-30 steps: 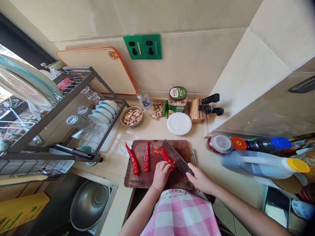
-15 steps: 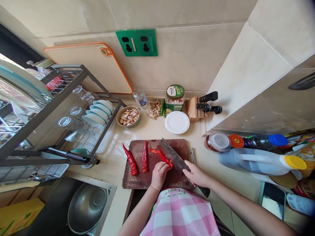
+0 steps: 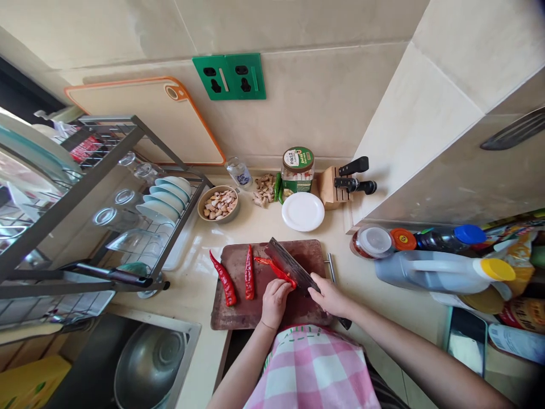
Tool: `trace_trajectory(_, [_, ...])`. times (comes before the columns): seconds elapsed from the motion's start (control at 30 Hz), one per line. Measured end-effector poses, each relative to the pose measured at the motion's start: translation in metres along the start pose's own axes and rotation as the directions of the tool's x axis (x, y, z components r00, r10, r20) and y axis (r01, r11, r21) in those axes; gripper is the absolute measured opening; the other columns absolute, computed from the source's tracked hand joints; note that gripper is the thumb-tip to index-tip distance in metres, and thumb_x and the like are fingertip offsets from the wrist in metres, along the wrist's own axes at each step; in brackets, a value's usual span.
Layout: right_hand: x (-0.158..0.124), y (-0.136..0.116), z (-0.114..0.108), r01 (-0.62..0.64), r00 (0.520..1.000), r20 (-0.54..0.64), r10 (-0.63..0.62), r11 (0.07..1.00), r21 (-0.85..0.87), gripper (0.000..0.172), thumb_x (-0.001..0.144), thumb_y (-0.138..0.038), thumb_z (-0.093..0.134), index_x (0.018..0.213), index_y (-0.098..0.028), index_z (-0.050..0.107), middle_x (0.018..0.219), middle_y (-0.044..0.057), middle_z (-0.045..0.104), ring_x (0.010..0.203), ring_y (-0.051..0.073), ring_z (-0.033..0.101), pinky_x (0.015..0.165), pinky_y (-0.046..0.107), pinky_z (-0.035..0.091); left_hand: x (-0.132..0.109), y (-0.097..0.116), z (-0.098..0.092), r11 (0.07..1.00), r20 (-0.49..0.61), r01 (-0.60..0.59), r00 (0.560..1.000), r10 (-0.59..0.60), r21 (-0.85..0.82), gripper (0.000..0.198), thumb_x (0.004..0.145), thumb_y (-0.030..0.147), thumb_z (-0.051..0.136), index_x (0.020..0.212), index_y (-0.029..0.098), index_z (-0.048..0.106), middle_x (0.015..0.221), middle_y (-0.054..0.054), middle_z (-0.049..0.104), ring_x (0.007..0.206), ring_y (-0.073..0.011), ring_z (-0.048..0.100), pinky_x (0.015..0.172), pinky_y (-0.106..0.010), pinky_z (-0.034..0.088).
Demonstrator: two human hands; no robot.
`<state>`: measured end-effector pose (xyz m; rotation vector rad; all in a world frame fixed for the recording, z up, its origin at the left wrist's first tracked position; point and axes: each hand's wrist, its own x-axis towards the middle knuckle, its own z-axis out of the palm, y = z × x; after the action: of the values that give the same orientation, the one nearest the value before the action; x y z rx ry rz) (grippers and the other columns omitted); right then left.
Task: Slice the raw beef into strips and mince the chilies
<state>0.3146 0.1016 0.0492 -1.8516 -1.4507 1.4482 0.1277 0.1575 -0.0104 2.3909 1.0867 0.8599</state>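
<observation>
On the dark red-brown cutting board point(image 3: 272, 315), my left hand point(image 3: 275, 301) has its fingers closed on the lower end of a red chili point(image 3: 279, 271) that looks split open. My right hand point(image 3: 327, 295) grips a cleaver point(image 3: 293, 264) where blade and handle meet. The blade slants up and left, lying close along the right side of that chili. Two whole red chilies, one at the far left point(image 3: 224, 279) and one upright in the picture point(image 3: 249, 272), lie on the board's left half.
Behind the board stand a bowl of garlic point(image 3: 219, 205), ginger point(image 3: 264, 190), green chilies, a white plate point(image 3: 302, 212) and a knife block point(image 3: 332, 187). A dish rack point(image 3: 166, 250) and sink fill the left. Bottles and a large jug point(image 3: 434, 272) line the right.
The view has shifted slightly. The cleaver's blade has moved a little left relative to the board, closer over the split chili, and my right hand has moved left with it.
</observation>
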Motion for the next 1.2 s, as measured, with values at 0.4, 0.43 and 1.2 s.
trace_trajectory(0.4, [0.008, -0.015, 0.013, 0.061, 0.976, -0.183, -0.114, 0.960, -0.272, 0.007, 0.084, -0.025, 0.040, 0.086, -0.020, 0.045, 0.062, -0.002, 0.053, 0.056, 0.011, 0.049, 0.052, 0.021, 0.024, 0.002, -0.001, -0.005, 0.996, 0.075, -0.079, 0.994, 0.075, 0.050, 0.015, 0.085, 0.023, 0.050, 0.092, 0.021, 0.063, 0.088, -0.004, 0.064, 0.084, -0.0158, 0.058, 0.080, -0.033, 0.049])
trace_trajectory(0.43, [0.005, -0.012, 0.012, 0.063, 0.973, -0.198, -0.118, 0.963, -0.264, 0.008, 0.084, -0.025, 0.038, 0.085, -0.020, 0.044, 0.061, -0.003, 0.052, 0.055, 0.010, 0.047, 0.051, 0.021, 0.025, 0.001, -0.001, -0.005, 0.995, 0.079, -0.081, 0.994, 0.076, 0.059, 0.015, 0.085, 0.023, 0.050, 0.092, 0.020, 0.063, 0.088, -0.004, 0.064, 0.084, -0.0160, 0.058, 0.081, -0.034, 0.048])
trace_trajectory(1.2, [-0.104, 0.078, -0.027, -0.274, 0.956, 0.041, 0.290, 0.832, 0.483, 0.029, 0.076, -0.048, 0.047, 0.084, -0.023, 0.037, 0.055, -0.011, 0.041, 0.032, 0.003, 0.032, 0.028, 0.016, 0.030, 0.030, 0.009, -0.023, 0.965, 0.165, -0.020, 0.986, -0.024, 0.261, 0.014, 0.085, 0.023, 0.048, 0.091, 0.024, 0.061, 0.088, -0.003, 0.063, 0.087, -0.0176, 0.053, 0.076, -0.033, 0.035])
